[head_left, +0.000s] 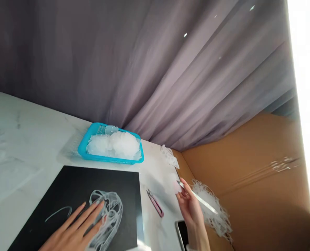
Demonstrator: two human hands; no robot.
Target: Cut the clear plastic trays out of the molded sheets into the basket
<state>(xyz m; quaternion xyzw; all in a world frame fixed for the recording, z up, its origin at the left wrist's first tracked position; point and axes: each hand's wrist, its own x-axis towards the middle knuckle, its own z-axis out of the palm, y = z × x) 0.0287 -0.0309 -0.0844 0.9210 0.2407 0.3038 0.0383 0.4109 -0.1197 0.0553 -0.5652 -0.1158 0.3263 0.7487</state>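
My left hand [76, 226] lies flat with fingers stretched out on a black mat [74, 184], its fingertips resting on a clear plastic lattice piece [110, 212]. A thin curved clear strip [58, 212] lies on the mat to the left. My right hand [190, 207] is raised at the table's right edge, fingers pinched on a thin clear plastic strip [199, 198] that points to the lower right. Behind it, white lace-like plastic pieces [215, 209] pile up in a cardboard box [249, 167].
A turquoise basket [84, 146] filled with clear plastic bits stands behind the mat. Small pink snips [155, 204] lie on the white marble table [19, 139]. A phone [182, 233] lies by my right wrist. Purple curtain hangs behind.
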